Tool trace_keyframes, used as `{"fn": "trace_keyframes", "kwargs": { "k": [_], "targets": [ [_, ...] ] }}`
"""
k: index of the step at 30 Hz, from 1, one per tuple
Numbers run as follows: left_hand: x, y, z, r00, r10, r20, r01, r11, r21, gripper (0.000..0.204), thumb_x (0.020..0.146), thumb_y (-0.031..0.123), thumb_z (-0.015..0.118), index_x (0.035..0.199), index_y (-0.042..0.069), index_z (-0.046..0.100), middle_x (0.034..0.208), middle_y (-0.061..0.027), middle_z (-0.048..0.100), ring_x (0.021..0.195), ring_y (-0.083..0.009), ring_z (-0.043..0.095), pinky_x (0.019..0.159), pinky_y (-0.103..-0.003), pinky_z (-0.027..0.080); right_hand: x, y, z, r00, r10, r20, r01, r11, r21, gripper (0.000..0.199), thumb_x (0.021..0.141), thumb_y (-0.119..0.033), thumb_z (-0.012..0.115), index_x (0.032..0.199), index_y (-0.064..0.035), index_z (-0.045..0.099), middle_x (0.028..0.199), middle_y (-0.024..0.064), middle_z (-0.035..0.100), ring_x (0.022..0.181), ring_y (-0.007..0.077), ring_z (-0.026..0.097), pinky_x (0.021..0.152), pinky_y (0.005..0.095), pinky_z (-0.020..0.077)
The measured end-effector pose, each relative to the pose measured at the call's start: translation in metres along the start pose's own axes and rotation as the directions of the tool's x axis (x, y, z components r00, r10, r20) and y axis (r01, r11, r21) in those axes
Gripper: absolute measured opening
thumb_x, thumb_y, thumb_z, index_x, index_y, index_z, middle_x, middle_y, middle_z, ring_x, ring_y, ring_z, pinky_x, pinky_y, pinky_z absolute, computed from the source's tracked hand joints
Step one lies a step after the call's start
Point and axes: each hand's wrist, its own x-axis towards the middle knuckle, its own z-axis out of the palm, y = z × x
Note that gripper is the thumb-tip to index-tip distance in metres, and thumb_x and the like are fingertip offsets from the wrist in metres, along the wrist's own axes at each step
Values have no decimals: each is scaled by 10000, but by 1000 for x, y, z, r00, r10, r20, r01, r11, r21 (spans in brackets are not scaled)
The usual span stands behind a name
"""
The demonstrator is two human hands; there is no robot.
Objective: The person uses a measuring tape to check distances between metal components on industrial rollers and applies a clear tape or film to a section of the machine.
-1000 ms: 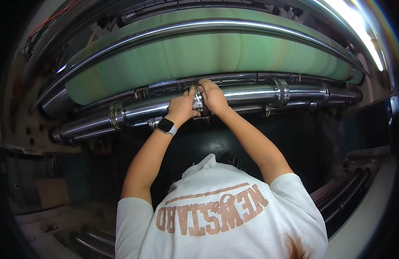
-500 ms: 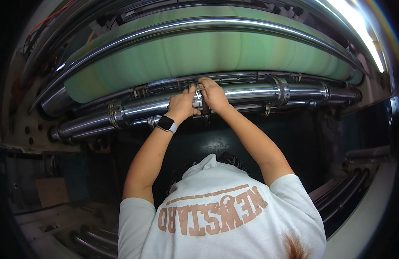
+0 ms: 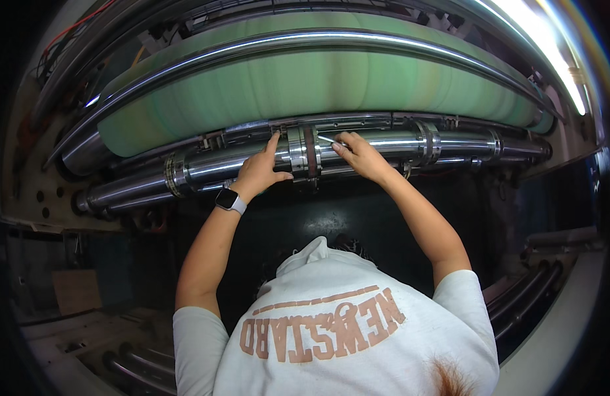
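Observation:
A collar of metal rings [image 3: 297, 150] with a dark brown band [image 3: 310, 152] sits around the middle of a polished steel shaft [image 3: 219, 162]. My left hand [image 3: 257, 169] rests against the shaft just left of the collar, thumb and index finger spread apart, holding nothing. To the right of the collar, my right hand [image 3: 359, 156] is closed on a thin silver metal rod [image 3: 326, 138]. The rod points left toward the rings; whether its tip touches them I cannot tell.
A wide pale green roller [image 3: 305, 82] lies behind the shaft, with a shiny bar [image 3: 318, 36] running across it. More ring collars sit on the shaft at left [image 3: 176, 174] and right [image 3: 429, 142]. A bright lamp [image 3: 556, 59] glows at upper right.
Both hands were together at the middle collar. My left hand has slid left along the shaft and my right hand has moved right, uncovering the collar and the thin rod.

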Motion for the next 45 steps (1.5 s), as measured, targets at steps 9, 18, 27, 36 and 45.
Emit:
{"fn": "trace_keyframes", "kwargs": {
  "k": [9,18,27,36,45],
  "targets": [
    [11,-20,15,974,180,-138,-182,983,-2,961,596,302,804,1360,76,266,750,-108,541,704,-265,557,642,-347,444,-1,-3,16,965,-257,-57,244,954,-172,141,768,-191,638,790,-53,648,804,93,527,850,286,499,759,385,379],
    [4,-3,1,998,66,3,-66,998,-22,934,617,293,781,1354,47,261,1111,-231,544,941,-354,572,810,-392,460,7,-16,26,930,-368,8,344,861,-374,114,727,-187,651,748,-75,656,809,71,524,856,248,492,757,368,355],
    [0,-14,7,982,169,-83,-171,985,-23,916,629,297,778,1347,42,271,848,-179,589,808,-334,591,699,-380,467,30,-39,20,887,-399,233,445,605,-660,140,727,-231,615,722,-99,661,836,67,575,883,239,541,766,352,400],
    [-48,-56,23,995,98,-37,-103,974,-204,880,711,282,736,1390,71,217,661,-92,538,597,-208,539,586,-306,445,-42,16,119,989,114,95,-119,991,55,329,905,-319,461,784,-34,572,663,177,598,654,350,604,599,448,475],
    [-130,-132,42,992,-112,-59,86,937,-338,619,726,244,721,1224,-15,460,646,-89,569,589,-176,562,566,-289,451,-50,-18,204,902,397,-168,-113,594,796,315,954,-312,405,723,-102,440,584,-39,374,514,57,330,464,207,270]
  ]
}}
